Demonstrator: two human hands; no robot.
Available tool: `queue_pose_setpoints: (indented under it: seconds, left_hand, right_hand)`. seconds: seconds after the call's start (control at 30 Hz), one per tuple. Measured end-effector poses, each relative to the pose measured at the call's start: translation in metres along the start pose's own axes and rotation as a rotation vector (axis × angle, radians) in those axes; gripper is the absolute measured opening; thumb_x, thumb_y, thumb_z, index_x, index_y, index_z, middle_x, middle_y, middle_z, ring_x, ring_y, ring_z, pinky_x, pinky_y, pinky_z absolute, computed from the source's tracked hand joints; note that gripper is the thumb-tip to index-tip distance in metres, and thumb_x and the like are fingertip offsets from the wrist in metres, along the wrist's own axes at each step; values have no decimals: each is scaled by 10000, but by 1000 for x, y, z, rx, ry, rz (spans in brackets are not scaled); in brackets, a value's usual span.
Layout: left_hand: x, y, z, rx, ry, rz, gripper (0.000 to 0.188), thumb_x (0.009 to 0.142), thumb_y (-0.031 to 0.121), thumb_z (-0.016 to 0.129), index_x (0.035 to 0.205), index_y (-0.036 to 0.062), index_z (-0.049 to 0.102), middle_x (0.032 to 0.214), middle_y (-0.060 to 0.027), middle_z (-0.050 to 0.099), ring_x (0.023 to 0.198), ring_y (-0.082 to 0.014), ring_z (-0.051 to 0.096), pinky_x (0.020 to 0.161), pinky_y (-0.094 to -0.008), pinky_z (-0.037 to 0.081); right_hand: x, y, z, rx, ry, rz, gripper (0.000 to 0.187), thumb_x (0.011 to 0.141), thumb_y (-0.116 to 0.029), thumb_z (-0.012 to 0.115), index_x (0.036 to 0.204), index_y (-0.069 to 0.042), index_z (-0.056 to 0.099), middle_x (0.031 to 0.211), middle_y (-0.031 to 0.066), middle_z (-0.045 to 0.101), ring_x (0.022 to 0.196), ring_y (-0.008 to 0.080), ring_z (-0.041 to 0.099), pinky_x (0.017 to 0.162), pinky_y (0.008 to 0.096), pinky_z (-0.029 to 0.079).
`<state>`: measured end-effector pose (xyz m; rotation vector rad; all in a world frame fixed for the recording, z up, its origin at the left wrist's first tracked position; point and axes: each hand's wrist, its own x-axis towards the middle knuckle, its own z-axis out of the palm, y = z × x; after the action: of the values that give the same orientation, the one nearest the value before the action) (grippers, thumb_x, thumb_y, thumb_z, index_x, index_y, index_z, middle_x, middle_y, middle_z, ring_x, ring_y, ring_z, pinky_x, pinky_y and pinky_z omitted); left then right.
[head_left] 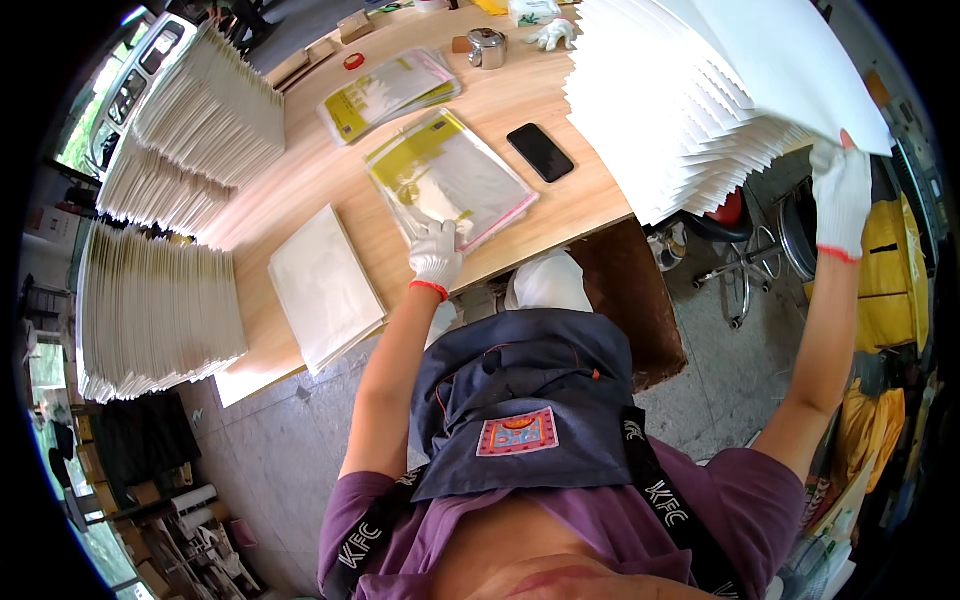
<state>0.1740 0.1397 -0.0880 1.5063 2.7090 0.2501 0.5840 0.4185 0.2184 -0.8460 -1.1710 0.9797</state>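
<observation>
My right hand (842,195), in a white knit glove with a red cuff, is raised at the far right. Its thumb and fingers grip the near edge of a large white paper sheet (800,60), lifted from a tall fanned stack of white sheets (650,120). In the middle, my left hand (437,252), gloved the same way, lies on the near left corner of a pile of clear plastic bags (480,185) with yellow-green print. Its fingers look stretched out over the plastic. To its left rests a small flat pile of white paper (325,285).
Tall paper stacks (160,310) line the table's left side. A black phone (541,152) lies right of the bags. Further back are more printed bags (385,95), a red tape roll (354,61), a metal tape dispenser (487,48) and a white glove (550,35). A wheeled stool (735,225) stands at right.
</observation>
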Motion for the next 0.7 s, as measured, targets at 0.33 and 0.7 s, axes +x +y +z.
queue_pose_setpoints:
  seconds: [0.33,0.7]
  left_hand:
    - [12,-39,14,-273,134,41,156,734,169,616,866,98,574,967,-109,597,887,-342,582,707,-443,482]
    - [5,-41,-12,-619,102,108,289,753,-45,488,984,72,616,796,-94,578,640,-220,533,601,-300,439]
  right_hand:
    - [-193,85,40,110,-600,707,409,841,-176,565,1181,40,497,851,52,615,660,111,613,488,198,477]
    - [-265,254,-7,373,-185,1219,226,860,-97,535,1086,-86,538,925,30,632,680,126,619,569,251,523]
